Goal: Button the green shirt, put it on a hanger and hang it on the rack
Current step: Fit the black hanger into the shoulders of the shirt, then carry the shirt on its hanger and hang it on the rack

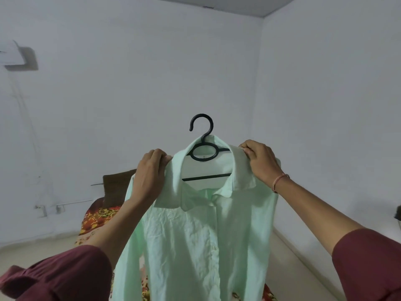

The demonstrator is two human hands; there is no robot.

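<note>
Wall point(152, 72) white, fills background. Bed point(97, 218) with floral cover low behind. Shirt point(195, 246) pale green, held up before you at chest height, front buttoned, creased, hung on hanger point(202, 153); black hook upright above collar. Your left hand point(149, 172) fingers clamped on left shoulder seam. Your right hand point(260, 161) fingers pinching right collar edge. Thread band on right wrist.

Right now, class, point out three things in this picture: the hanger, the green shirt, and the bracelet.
hanger point(202, 124): head view, on the black hook above the collar.
green shirt point(191, 242): head view, on the wrinkled front panel.
bracelet point(280, 181): head view, on the band around the right wrist.
</note>
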